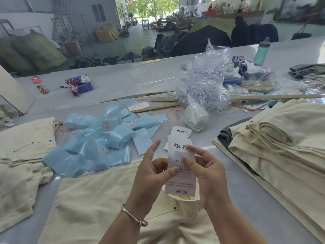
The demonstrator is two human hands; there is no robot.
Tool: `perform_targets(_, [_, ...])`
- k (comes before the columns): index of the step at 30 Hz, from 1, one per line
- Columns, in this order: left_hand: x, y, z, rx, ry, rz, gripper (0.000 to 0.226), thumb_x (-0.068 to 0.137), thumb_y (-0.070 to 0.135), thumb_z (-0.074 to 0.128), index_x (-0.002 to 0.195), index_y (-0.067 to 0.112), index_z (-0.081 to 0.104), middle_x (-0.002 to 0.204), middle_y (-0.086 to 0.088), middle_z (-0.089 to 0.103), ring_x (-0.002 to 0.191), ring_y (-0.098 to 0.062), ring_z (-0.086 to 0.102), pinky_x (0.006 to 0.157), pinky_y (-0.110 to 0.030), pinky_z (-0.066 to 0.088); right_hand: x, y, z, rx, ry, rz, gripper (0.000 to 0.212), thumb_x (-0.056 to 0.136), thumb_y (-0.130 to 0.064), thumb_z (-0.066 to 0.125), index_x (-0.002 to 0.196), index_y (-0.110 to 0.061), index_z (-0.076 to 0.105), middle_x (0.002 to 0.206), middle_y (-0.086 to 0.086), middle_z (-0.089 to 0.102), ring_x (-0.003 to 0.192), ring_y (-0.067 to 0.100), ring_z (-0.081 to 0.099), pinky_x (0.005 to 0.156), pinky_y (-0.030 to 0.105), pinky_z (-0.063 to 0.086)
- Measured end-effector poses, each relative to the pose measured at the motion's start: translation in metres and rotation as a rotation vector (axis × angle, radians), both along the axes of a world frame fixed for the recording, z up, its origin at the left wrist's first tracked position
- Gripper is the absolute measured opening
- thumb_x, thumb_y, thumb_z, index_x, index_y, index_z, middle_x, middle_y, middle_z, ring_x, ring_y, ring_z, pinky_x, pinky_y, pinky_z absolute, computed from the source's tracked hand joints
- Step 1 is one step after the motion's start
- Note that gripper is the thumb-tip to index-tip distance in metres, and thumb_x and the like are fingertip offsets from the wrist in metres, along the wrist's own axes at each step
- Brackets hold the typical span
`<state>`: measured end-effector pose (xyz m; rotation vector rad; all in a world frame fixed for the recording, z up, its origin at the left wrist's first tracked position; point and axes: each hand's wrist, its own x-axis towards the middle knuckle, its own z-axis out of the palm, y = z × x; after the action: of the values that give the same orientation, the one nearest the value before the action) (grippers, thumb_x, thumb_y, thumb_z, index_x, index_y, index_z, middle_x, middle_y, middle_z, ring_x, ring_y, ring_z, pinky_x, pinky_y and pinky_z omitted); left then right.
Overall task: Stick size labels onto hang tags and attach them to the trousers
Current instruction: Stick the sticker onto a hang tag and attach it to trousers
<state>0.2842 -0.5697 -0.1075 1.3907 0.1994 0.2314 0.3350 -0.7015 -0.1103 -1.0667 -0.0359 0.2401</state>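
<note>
I hold a white hang tag (181,180) upright above cream trousers (98,205) lying in front of me. My left hand (149,175) pinches the tag's left edge with the thumb on its face. With my right hand (205,171) I press a small white size label (180,155) onto the tag's upper half, thumb on the label. More printed hang tags (181,132) lie fanned on the table just beyond. Blue backing strips with labels (98,138) are scattered to the left.
A tall stack of folded cream trousers (281,138) fills the right side. Another cream pair (22,155) lies at the left. A heap of clear plastic tag strings (204,81), wooden rulers (274,97) and a teal bottle (262,51) sit further back.
</note>
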Motion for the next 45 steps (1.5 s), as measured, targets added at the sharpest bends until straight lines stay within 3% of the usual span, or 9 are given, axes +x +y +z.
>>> perform_targets(4, [-0.003,0.001,0.000,-0.025,0.025,-0.060,0.085,0.070,0.005,0.075,0.141,0.031,0.037,0.099,-0.024,0.071,0.094,-0.026,0.067,0.086,-0.035,0.057,0.007,-0.003,0.003,-0.011,-0.024,-0.066,0.027,0.080,0.002,0.069,0.103,-0.010,0.072,0.074,0.018,0.066,0.066,0.021,0.066,0.058,0.026,0.054])
perform_targets(8, [-0.001,0.003,-0.003,-0.076,0.037,-0.104,0.088,0.072,-0.002,0.077,0.145,0.025,0.035,0.110,-0.026,0.068,0.104,-0.032,0.065,0.092,-0.043,0.054,0.002,0.002,0.005,-0.064,-0.065,-0.085,0.020,0.083,0.003,0.067,0.097,-0.010,0.073,0.071,0.014,0.070,0.064,0.021,0.067,0.057,0.030,0.056])
perform_targets(11, [0.003,0.000,-0.004,-0.087,-0.010,-0.064,0.087,0.076,-0.004,0.075,0.147,0.024,0.033,0.112,-0.019,0.070,0.104,-0.028,0.066,0.084,-0.035,0.055,-0.003,0.008,0.005,-0.133,-0.095,-0.079,0.016,0.085,0.001,0.066,0.092,-0.011,0.073,0.070,0.008,0.071,0.063,0.019,0.066,0.061,0.036,0.057])
perform_targets(18, [0.007,0.008,-0.014,-0.070,0.017,0.058,0.068,0.075,0.008,0.074,0.133,0.031,0.047,0.096,-0.016,0.075,0.085,-0.018,0.071,0.070,-0.022,0.054,0.005,0.010,-0.013,-0.116,-0.008,0.010,0.016,0.090,-0.001,0.060,0.093,-0.007,0.074,0.078,0.008,0.074,0.063,0.013,0.066,0.058,0.025,0.055])
perform_targets(21, [0.007,0.020,-0.022,0.033,0.079,0.119,0.041,0.082,0.005,0.071,0.119,0.020,0.061,0.090,-0.013,0.076,0.082,-0.017,0.072,0.070,-0.023,0.056,0.031,-0.004,-0.041,-0.349,-0.053,-0.092,0.019,0.089,0.005,0.059,0.091,-0.007,0.074,0.062,0.005,0.063,0.055,0.011,0.054,0.054,0.019,0.047])
perform_targets(27, [0.003,0.047,-0.039,0.097,0.170,0.193,0.010,0.089,0.011,0.065,0.092,0.006,0.073,0.087,-0.010,0.076,0.075,-0.016,0.070,0.061,-0.021,0.054,0.097,-0.068,-0.102,-1.235,-0.059,-0.139,0.012,0.078,-0.001,0.064,0.080,-0.013,0.066,0.082,0.005,0.065,0.077,0.024,0.059,0.067,0.032,0.045])
perform_targets(33, [0.011,0.046,-0.053,0.067,0.216,0.186,0.011,0.090,0.008,0.063,0.092,0.002,0.072,0.086,-0.011,0.076,0.071,-0.016,0.070,0.058,-0.020,0.052,0.117,-0.070,-0.126,-1.449,0.030,-0.130,0.025,0.079,-0.022,0.070,0.063,-0.018,0.052,0.076,0.005,0.061,0.072,0.026,0.054,0.058,0.029,0.039])
perform_targets(39, [0.015,0.046,-0.055,0.080,0.247,0.187,0.008,0.090,0.008,0.064,0.091,0.004,0.071,0.086,-0.009,0.076,0.074,-0.017,0.070,0.060,-0.020,0.054,0.124,-0.047,-0.129,-1.577,0.046,-0.049,0.019,0.090,-0.017,0.053,0.096,-0.006,0.068,0.103,0.012,0.066,0.100,0.031,0.059,0.073,0.034,0.049])
perform_targets(45, [0.010,0.044,-0.053,0.090,0.251,0.174,0.016,0.084,0.003,0.070,0.099,0.009,0.070,0.093,-0.006,0.076,0.085,-0.022,0.072,0.069,-0.028,0.057,0.121,-0.041,-0.125,-1.601,-0.117,0.023,0.017,0.092,-0.009,0.047,0.091,-0.003,0.063,0.109,0.012,0.054,0.107,0.031,0.046,0.081,0.035,0.040])
